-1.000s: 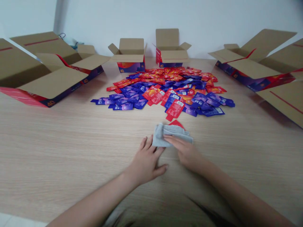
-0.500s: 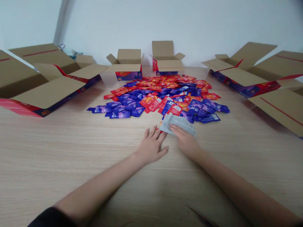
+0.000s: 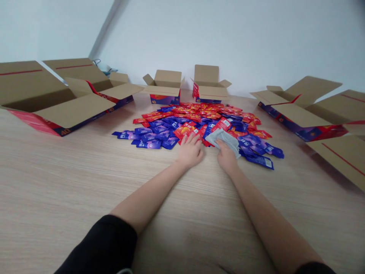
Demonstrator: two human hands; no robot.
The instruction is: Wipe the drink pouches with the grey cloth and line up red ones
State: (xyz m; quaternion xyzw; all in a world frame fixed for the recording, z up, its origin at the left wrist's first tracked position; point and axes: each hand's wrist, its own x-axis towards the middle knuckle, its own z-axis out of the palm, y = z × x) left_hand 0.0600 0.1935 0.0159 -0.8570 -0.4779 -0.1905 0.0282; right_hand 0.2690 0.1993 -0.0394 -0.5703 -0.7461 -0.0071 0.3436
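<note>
My right hand [image 3: 227,156] grips a folded light-grey cloth [image 3: 230,140], which lies over the near edge of a heap of small sachets. Beside it, my left hand [image 3: 190,153] is palm down with its fingers stretched out. Its fingertips touch an orange-red sachet [image 3: 184,130] at the front of the heap. Purple-blue sachets [image 3: 148,144] lie mostly at the heap's front left, and others [image 3: 251,140] sit right of the cloth. Red sachets [image 3: 196,108] fill the back. What lies under the cloth is hidden.
Open cardboard boxes ring the heap on the wooden table [image 3: 114,179]: a large one [image 3: 76,108] at left with another behind it, two small ones [image 3: 165,99] [image 3: 211,93] at the back, and several [image 3: 299,114] at right. A pale wall [image 3: 256,45] stands behind.
Both hands have moved forward, from bare table up to the sachets. The cloth has gone along with my right hand onto the heap's edge. The camera view has tilted slightly.
</note>
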